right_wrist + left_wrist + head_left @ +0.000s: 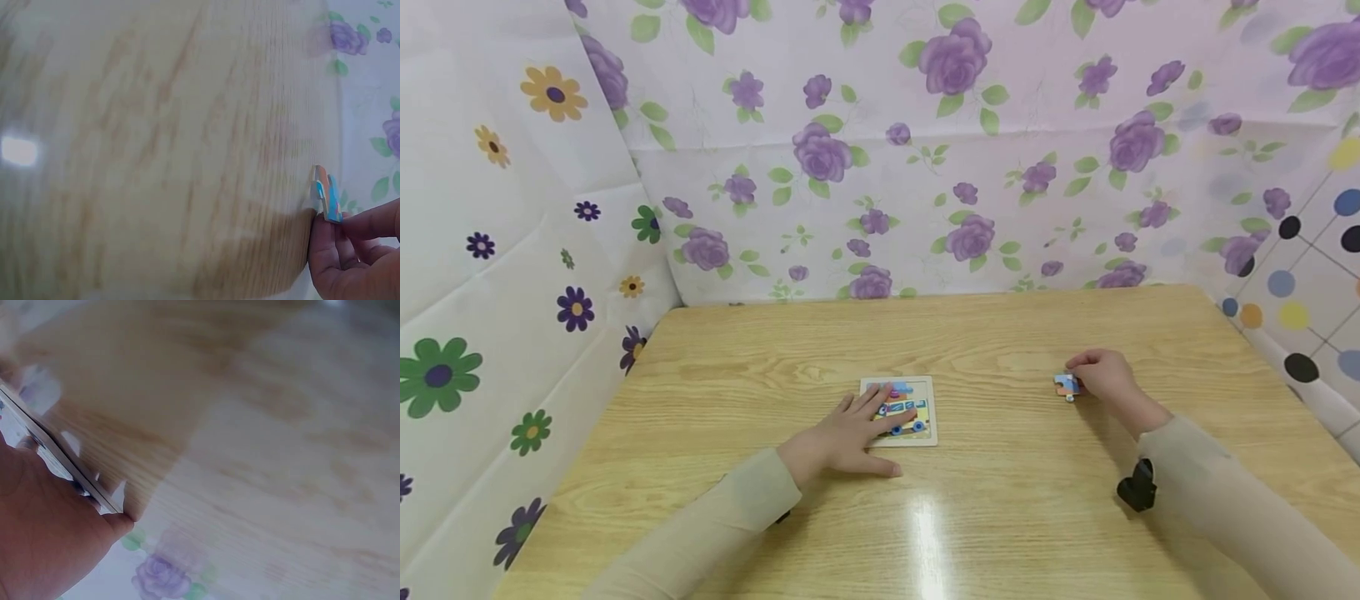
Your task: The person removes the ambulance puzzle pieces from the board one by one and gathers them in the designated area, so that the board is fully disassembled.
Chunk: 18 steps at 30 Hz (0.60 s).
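Observation:
My left hand (pixel 848 435) rests with its fingers spread over a small framed jigsaw puzzle (pixel 933 417) in the middle of the table. Part of the picture, a yellow vehicle with blue wheels, shows between the fingers. The left wrist view catches the thin edge of the puzzle (pixel 81 472) beside the hand (pixel 50 531). Farther right, my right hand (pixel 1108 380) pinches a puzzle piece (pixel 1063 385), blue and orange, between thumb and fingers. Seen from the right wrist, the piece (pixel 331 200) stands out past the fingertips, tilted.
Both hands are over a wood-grain table (pixel 1000 500). A wall covering with purple flowers (pixel 955 58) rises behind its far edge. On the left is a white flowered sheet (pixel 512 333); dotted covering (pixel 1318 300) borders the right side.

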{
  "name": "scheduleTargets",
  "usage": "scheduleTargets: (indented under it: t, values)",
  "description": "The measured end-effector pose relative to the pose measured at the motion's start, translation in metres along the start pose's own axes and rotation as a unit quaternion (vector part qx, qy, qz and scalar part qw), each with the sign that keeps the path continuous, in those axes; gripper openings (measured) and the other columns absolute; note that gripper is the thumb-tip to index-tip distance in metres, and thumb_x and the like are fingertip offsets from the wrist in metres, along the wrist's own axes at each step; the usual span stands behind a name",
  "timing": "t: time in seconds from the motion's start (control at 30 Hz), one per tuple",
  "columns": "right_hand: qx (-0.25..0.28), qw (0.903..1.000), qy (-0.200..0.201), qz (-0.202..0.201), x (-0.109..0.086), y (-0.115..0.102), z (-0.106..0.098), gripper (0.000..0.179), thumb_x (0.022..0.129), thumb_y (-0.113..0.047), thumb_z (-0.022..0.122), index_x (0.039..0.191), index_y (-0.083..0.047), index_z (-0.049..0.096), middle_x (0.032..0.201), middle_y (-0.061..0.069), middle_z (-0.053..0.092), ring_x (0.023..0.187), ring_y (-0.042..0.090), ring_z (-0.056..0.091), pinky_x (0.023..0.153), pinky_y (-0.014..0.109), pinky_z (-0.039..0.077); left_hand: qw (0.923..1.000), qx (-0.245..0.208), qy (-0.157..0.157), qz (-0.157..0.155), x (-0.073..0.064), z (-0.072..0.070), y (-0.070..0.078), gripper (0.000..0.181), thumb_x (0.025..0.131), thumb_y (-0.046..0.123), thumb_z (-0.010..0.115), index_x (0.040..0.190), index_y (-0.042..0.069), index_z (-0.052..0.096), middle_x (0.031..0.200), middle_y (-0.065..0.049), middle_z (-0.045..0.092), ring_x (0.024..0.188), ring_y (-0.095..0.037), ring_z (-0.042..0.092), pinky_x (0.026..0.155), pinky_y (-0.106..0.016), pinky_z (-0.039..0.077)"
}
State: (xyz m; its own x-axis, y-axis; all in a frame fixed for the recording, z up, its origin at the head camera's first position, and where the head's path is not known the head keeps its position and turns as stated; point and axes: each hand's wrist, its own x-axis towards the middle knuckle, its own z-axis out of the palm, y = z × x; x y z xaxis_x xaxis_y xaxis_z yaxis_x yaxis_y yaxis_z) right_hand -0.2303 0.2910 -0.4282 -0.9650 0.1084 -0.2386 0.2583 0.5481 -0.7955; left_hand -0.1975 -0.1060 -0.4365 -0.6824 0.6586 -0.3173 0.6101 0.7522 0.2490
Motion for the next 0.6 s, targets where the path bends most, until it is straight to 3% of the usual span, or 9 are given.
scheduleTargets:
  t: [0.17,0.4,0.6]
  values:
    - [-0.017,0.9998,0.014,-0.004,0.000,0.000,0.000,0.031,0.094,-0.009,0.044,0.111,0.012,0.059,0.108,0.024,0.059,0.072,0.009,0.057,0.063,0.023,0.051,1.0000,0.004,-0.001,0.002,-0.001,-0.002,0.001,0.082,0.084,0.072,0.046,0.151,0.043,0.008,0.160,-0.007,-0.012,0.147,-0.027,-0.009,0.116,-0.056,0.003]
    - [-0.056,0.9981,0.014,-0.023,-0.006,-0.008,-0.001,0.036,0.096,-0.017,0.046,0.115,0.011,0.058,0.104,0.023,0.063,0.083,0.020,0.058,0.066,0.027,0.049,1.0000,0.010,0.002,0.000,-0.002,-0.004,0.002,0.081,0.084,0.071,0.047,0.151,0.042,0.010,0.160,-0.008,-0.010,0.147,-0.028,-0.007,0.116,-0.057,0.004]
    - [-0.049,0.9986,0.005,-0.020,-0.010,-0.012,-0.002,0.041,0.096,-0.021,0.043,0.120,0.010,0.055,0.095,0.017,0.062,0.078,0.019,0.053,0.067,0.030,0.046,0.9999,0.012,0.002,0.007,-0.002,-0.003,0.002,0.081,0.085,0.072,0.045,0.151,0.041,0.010,0.160,-0.009,-0.010,0.147,-0.030,-0.006,0.116,-0.057,0.004]
